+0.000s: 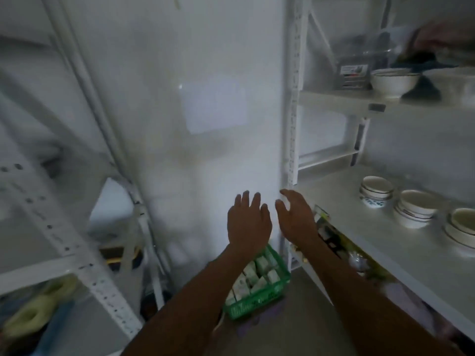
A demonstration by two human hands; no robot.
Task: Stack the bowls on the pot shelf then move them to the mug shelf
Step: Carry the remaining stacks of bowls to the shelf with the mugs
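Three short stacks of white bowls stand on the lower white shelf at the right: a far stack, a middle stack and a near stack cut off by the frame edge. On the upper shelf sits one more white bowl beside a clear container. My left hand and my right hand are both held out, empty, fingers spread, in front of the white wall, left of the lower shelf's corner. The picture is blurred.
A white slotted upright frames the right rack. Another white rack stands at the left with yellow-green items low down. A green crate of cartons sits on the floor under my arms. A dark object rests on the upper shelf.
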